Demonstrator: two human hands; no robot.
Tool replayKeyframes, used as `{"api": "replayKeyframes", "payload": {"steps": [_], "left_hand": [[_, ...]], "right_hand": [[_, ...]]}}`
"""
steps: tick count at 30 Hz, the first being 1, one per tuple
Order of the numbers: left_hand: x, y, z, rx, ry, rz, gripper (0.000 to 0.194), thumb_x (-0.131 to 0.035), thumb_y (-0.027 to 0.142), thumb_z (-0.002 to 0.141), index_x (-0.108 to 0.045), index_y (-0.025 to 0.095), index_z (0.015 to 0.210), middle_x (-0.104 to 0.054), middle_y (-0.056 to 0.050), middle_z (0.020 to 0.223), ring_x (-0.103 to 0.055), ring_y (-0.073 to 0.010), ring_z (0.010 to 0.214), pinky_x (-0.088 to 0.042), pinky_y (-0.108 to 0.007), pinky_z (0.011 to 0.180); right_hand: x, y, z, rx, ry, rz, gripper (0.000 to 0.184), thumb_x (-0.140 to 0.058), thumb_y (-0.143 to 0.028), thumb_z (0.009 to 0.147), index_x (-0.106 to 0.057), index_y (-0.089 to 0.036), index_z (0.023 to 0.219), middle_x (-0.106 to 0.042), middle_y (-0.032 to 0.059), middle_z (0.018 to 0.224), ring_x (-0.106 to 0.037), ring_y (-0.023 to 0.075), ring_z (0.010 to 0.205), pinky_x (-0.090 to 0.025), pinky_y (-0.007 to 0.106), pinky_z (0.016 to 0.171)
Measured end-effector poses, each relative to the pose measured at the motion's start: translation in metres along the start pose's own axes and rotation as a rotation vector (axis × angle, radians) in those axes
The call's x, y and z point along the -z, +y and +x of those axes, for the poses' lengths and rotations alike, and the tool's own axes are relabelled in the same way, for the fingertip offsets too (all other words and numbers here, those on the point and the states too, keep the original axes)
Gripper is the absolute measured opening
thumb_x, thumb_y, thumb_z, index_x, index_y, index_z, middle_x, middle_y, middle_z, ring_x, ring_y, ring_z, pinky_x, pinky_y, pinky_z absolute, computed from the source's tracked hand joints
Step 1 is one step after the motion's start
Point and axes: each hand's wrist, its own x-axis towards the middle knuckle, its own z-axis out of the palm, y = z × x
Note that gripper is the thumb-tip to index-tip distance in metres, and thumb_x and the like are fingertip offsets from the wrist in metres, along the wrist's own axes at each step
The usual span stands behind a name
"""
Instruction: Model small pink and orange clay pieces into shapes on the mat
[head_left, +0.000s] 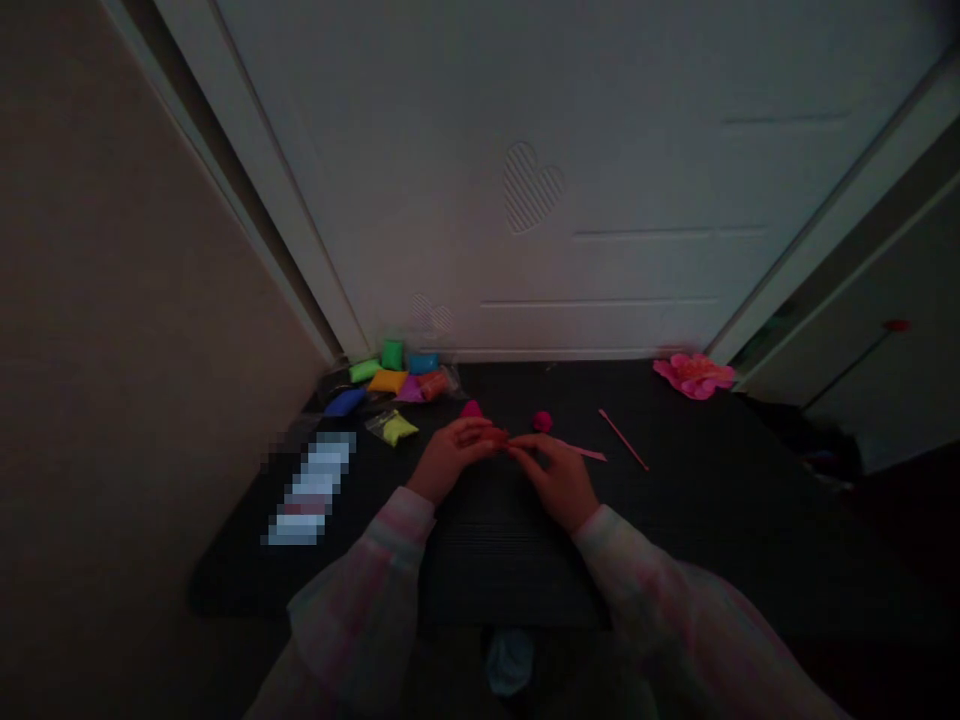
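taking the red piece (pixel 495 435) as the centre of a clock, with twelve towards the white panel (pixel 465 200), the work in hand is all fingertip work: the piece sits between the two hands, above the dark table (pixel 510 560). to do this well, i would let the left hand (pixel 444 461) serve as the steady cradle and the right hand (pixel 561 482) do the fine work, with small, even pressure, since the piece looks soft and a hard squeeze could flatten it; in light this dim, bringing the contact point clear of the fingers should help

the left hand comes in from eight o'clock, fingers curled over and around the piece, thumb below, holding it. the right hand comes in from four, thumb and fingertips pinching at the piece's near-three-o'clock edge, the other fingers bent; the exact grip is too dark to tell. both forearms slope inward in pale sleeves (pixel 366 575), wrists low

close about the hands lie a pink lump (pixel 471 409) at ten to eleven, a pink ball (pixel 542 421) at two, and at three a pink strip (pixel 591 453) just beside the right hand, with a thin stick (pixel 624 440) beyond
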Motion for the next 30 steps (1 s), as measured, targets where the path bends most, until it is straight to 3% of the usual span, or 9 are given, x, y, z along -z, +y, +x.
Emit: {"api": "replayKeyframes", "payload": {"steps": [4, 9, 13, 16, 19, 22, 27, 30], "left_hand": [[-0.013, -0.006, -0.001, 0.06, -0.034, -0.097, 0.033, -0.067, 0.015, 0.055, -0.058, 0.013, 0.087, -0.064, -0.006, 0.089, -0.058, -0.0163, 0.083, -0.041, -0.033, 0.081], [-0.016, -0.007, -0.002, 0.062, -0.008, -0.083, 0.027, -0.066, 0.018, 0.058, -0.059, 0.014, 0.083, -0.065, -0.005, 0.085, -0.059, -0.0148, 0.079, -0.041, -0.031, 0.079], [-0.017, -0.006, -0.004, 0.05, 0.005, -0.143, 0.024, -0.066, 0.019, 0.058, -0.059, 0.014, 0.08, -0.065, -0.004, 0.08, -0.06, -0.0156, 0.077, -0.043, -0.031, 0.075], [-0.019, -0.003, -0.006, -0.009, 0.1, -0.097, 0.022, -0.067, 0.018, 0.056, -0.058, 0.013, 0.076, -0.065, -0.003, 0.073, -0.06, -0.0145, 0.072, -0.045, -0.028, 0.07], [-0.023, -0.001, -0.007, -0.074, 0.183, -0.061, 0.019, -0.066, 0.017, 0.055, -0.057, 0.013, 0.071, -0.062, 0.001, 0.066, -0.058, -0.0113, 0.063, -0.045, -0.025, 0.063], [-0.025, -0.002, -0.006, -0.1, 0.22, -0.099, 0.02, -0.066, 0.018, 0.055, -0.054, 0.014, 0.071, -0.06, 0.003, 0.061, -0.055, -0.0085, 0.055, -0.044, -0.022, 0.057], [-0.028, -0.005, -0.002, -0.094, 0.222, -0.236, 0.023, -0.065, 0.02, 0.058, -0.05, 0.015, 0.075, -0.058, 0.004, 0.058, -0.051, -0.0064, 0.048, -0.04, -0.019, 0.049], [-0.029, -0.006, -0.002, -0.058, 0.183, -0.363, 0.024, -0.063, 0.024, 0.062, -0.053, 0.014, 0.082, -0.06, 0.001, 0.066, -0.054, -0.0078, 0.056, -0.042, -0.021, 0.054]], "right_hand": [[0.002, -0.002, 0.003, 0.017, 0.001, 0.026, 0.006, -0.052, -0.018, 0.073, -0.058, -0.018, 0.075, -0.06, 0.0032, 0.074, -0.054, 0.0145, 0.074, -0.043, 0.029, 0.07], [0.002, -0.001, 0.005, -0.054, 0.008, 0.045, 0.002, -0.057, -0.02, 0.069, -0.057, -0.019, 0.07, -0.049, 0.003, 0.074, -0.05, 0.0159, 0.075, -0.043, 0.03, 0.066], [0.0, 0.0, 0.005, -0.19, 0.022, 0.158, 0.019, -0.06, -0.025, 0.066, -0.053, -0.019, 0.081, -0.049, 0.0032, 0.08, -0.049, 0.014, 0.069, -0.043, 0.027, 0.059], [-0.001, -0.001, 0.004, -0.297, -0.044, 0.252, 0.027, -0.057, -0.03, 0.068, -0.05, -0.018, 0.091, -0.054, 0.0023, 0.077, -0.051, 0.0124, 0.062, -0.043, 0.026, 0.056], [-0.001, -0.006, 0.003, -0.265, -0.115, 0.22, 0.016, -0.052, -0.032, 0.072, -0.055, -0.018, 0.081, -0.059, 0.0017, 0.072, -0.053, 0.0133, 0.063, -0.042, 0.026, 0.058], [-0.001, -0.011, 0.003, -0.231, -0.096, 0.183, 0.014, -0.05, -0.03, 0.074, -0.055, -0.018, 0.078, -0.06, 0.0016, 0.07, -0.054, 0.0134, 0.063, -0.042, 0.025, 0.058], [-0.005, -0.015, 0.002, -0.253, -0.058, 0.21, 0.014, -0.047, -0.028, 0.076, -0.054, -0.017, 0.078, -0.059, 0.0009, 0.066, -0.053, 0.0126, 0.06, -0.041, 0.024, 0.057], [-0.007, -0.01, 0.004, -0.263, -0.038, 0.232, 0.017, -0.043, -0.029, 0.077, -0.053, -0.016, 0.081, -0.058, 0.0017, 0.068, -0.053, 0.0131, 0.06, -0.041, 0.024, 0.056]]}}
